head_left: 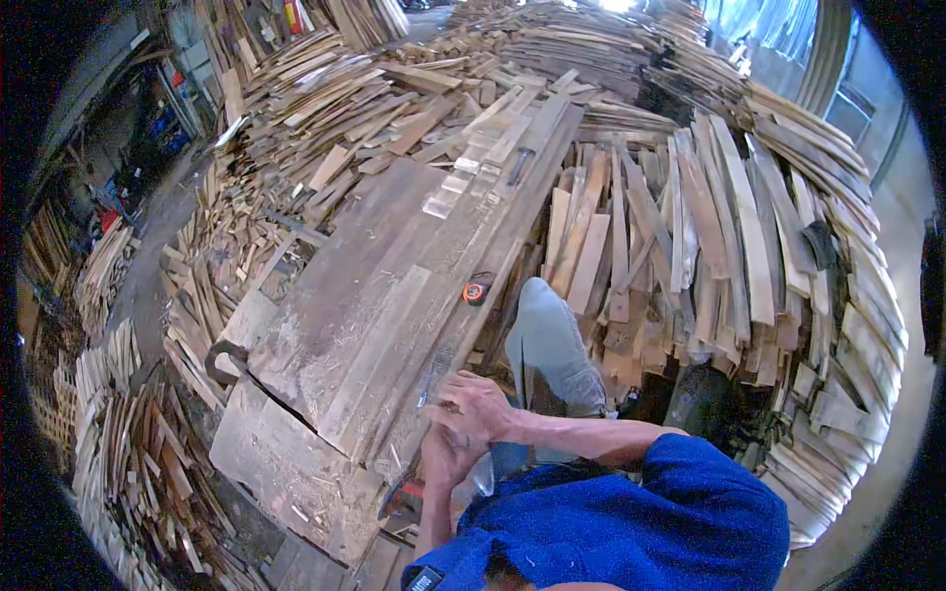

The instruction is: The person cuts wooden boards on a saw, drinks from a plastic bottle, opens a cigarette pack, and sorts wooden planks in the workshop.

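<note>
My right hand (478,406) and my left hand (449,458) are close together over the near edge of a worn wooden workbench (335,286). The right is above the left, and the fingers of both are curled in. What lies between them, if anything, is hidden. Just beyond the fingers, a narrow grey tool with a blue end (434,372) lies along the bench edge. A round orange-and-black tape measure (477,290) sits further up that edge. Beside my left forearm is a red-and-dark object (402,497), partly hidden.
A hammer (519,165) and several short pale wood blocks (451,190) lie at the bench's far end. A dark curved metal piece (228,361) is at its left side. Stacked boards (709,227) stand on the right, and loose offcuts (246,217) are piled left.
</note>
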Demonstrator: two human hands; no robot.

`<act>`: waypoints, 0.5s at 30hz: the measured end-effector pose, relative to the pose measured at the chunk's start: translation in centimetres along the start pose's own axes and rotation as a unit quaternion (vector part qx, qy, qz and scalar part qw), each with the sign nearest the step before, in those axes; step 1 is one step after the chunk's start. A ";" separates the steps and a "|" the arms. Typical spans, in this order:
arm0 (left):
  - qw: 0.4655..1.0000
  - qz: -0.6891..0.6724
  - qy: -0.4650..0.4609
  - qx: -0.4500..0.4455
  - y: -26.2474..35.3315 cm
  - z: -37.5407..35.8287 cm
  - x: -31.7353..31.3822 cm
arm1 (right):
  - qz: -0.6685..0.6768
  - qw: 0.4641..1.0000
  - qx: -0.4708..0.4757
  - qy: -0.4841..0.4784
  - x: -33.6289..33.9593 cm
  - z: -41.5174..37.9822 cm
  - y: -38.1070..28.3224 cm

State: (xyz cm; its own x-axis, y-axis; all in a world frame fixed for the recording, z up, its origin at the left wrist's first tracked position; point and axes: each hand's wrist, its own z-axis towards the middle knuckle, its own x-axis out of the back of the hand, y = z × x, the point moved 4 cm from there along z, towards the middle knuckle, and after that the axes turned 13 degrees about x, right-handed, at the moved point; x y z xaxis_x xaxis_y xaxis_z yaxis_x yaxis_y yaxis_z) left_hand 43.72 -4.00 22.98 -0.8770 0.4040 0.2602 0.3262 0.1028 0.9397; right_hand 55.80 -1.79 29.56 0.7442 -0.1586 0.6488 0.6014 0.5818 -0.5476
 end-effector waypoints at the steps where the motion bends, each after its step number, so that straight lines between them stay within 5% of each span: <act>1: 1.000 -0.001 0.000 -0.002 -0.2 0.1 -0.1 | -0.002 1.000 0.001 0.000 0.1 0.0 0.0; 9: 0.998 -0.026 0.034 -0.055 0.9 -1.0 0.3 | -0.005 0.998 0.006 -0.059 -0.3 -0.2 0.0; 12: 0.997 0.067 -0.028 -0.025 -0.7 -1.2 1.0 | 0.105 0.974 0.198 -0.022 1.0 0.8 -2.1; 13: 0.995 0.085 -0.042 -0.019 -0.9 -1.3 1.2 | 0.104 0.975 0.196 -0.020 1.6 1.3 -2.4; 15: 0.985 -0.064 -0.155 0.038 -1.5 -1.5 1.5 | 0.145 0.957 0.219 -0.122 2.2 2.5 -3.7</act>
State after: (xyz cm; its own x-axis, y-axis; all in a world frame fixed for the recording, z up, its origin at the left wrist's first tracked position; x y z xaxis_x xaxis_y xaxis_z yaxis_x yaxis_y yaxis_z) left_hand 41.39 -4.87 22.34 -0.7661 0.6408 0.0497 0.2564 0.2339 0.9378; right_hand 54.53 -2.30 34.35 0.7388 0.2201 0.6369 0.1610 0.8601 -0.4840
